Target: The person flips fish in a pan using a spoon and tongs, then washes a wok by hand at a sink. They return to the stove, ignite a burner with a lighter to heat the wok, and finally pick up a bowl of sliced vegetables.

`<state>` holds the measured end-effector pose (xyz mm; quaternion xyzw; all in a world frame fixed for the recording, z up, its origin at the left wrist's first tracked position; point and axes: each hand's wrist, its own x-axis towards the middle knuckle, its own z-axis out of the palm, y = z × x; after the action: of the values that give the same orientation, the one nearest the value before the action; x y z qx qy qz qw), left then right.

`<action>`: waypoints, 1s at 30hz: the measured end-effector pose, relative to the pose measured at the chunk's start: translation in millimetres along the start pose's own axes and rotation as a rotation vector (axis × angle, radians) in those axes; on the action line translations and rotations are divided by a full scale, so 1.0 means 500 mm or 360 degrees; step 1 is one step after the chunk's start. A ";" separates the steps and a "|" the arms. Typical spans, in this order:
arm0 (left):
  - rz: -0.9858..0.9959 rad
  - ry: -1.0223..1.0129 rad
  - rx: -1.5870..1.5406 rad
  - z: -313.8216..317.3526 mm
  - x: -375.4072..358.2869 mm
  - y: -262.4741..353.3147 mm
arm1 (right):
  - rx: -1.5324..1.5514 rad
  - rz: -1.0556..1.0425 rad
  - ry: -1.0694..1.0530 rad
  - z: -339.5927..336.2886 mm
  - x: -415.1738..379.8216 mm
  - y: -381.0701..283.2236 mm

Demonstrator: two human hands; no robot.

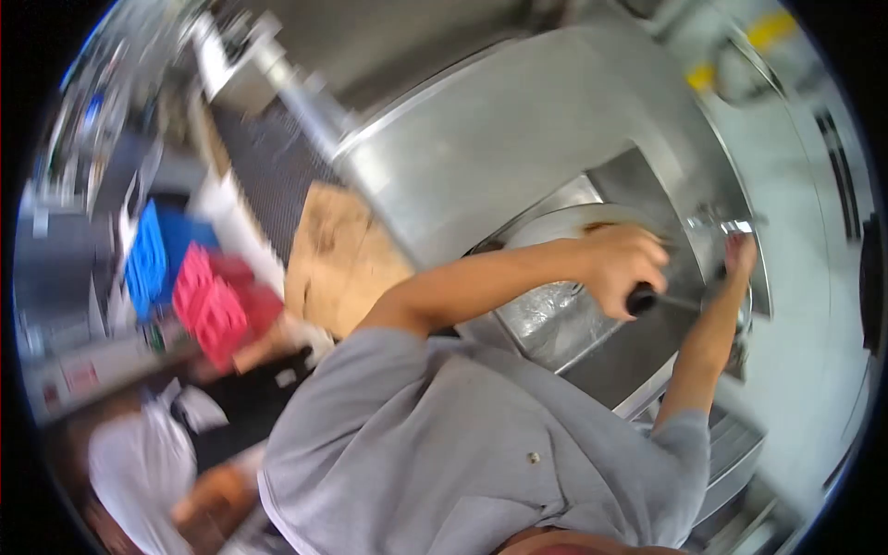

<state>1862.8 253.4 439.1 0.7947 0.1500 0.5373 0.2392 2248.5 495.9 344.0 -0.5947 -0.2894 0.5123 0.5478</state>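
Note:
My left hand [622,270] is closed around the black handle [640,299] of a utensil. A blurred thin metal part runs from it to the right; its far end is unclear. Under this hand is a metal sink [638,185], with a large pale round dish [546,227] partly hidden by my forearm. Shiny, clear-looking material [546,319] lies in the lower part of the sink. My right hand [738,252] reaches to the metal tap [708,220] at the sink's right rim; its fingers are blurred.
A steel counter [490,139] adjoins the sink. Brown cardboard [338,259] lies on the floor at left, beside a dark ribbed mat [264,157]. Blue cloth [162,254] and red cloth [217,301] are further left. Another person in white [143,476] is at lower left.

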 end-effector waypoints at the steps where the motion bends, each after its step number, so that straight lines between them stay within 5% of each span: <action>1: 0.0040 0.0020 0.0085 0.001 -0.002 0.010 | -0.0140 -0.0073 -0.0271 -0.048 0.025 0.013; 2: 0.0014 -0.0052 0.0102 -0.001 -0.003 0.020 | -0.0455 -0.0173 -0.0492 -0.109 0.049 0.035; 3: 0.0094 -0.0063 0.0105 0.007 -0.007 0.031 | -0.0678 -0.0122 -0.0332 -0.109 -0.014 0.046; 9: 0.0388 -0.0189 0.0122 -0.015 -0.033 0.125 | -0.0612 0.0280 -0.0230 -0.127 -0.244 0.135; 12: 0.0549 -0.0056 -0.0111 -0.069 -0.050 0.151 | -0.0684 0.0216 -0.0639 -0.164 -0.320 0.174; 13: 0.0515 -0.0063 -0.0141 -0.081 -0.057 0.157 | -0.0741 0.0150 -0.0177 -0.094 -0.426 0.140; 14: 0.0499 -0.0097 -0.0177 -0.096 -0.069 0.159 | -0.0692 -0.0141 -0.0189 -0.101 -0.448 0.162; 17: 0.0279 -0.0080 -0.0251 -0.159 -0.088 0.158 | -0.1017 0.0020 -0.0027 -0.102 -0.492 0.205; 20: 0.0122 0.0278 -0.0256 -0.198 -0.087 0.126 | -0.1520 0.0057 0.0066 -0.052 -0.528 0.211; 25: -0.0562 0.0975 -0.0196 -0.238 -0.114 0.051 | -0.1438 -0.0102 0.0319 -0.024 -0.438 0.184; 27: -0.0903 0.1338 -0.0410 -0.245 -0.139 0.026 | -0.2229 -0.0817 0.0530 -0.041 -0.320 0.182; 30: -0.1052 0.1657 -0.0647 -0.220 -0.159 0.021 | -0.2365 -0.0767 0.0527 0.034 -0.258 0.085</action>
<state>1730.8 228.9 416.4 0.2810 0.3782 0.7681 0.4337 2183.9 375.1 343.7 -0.7937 -0.5906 -0.0420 0.1395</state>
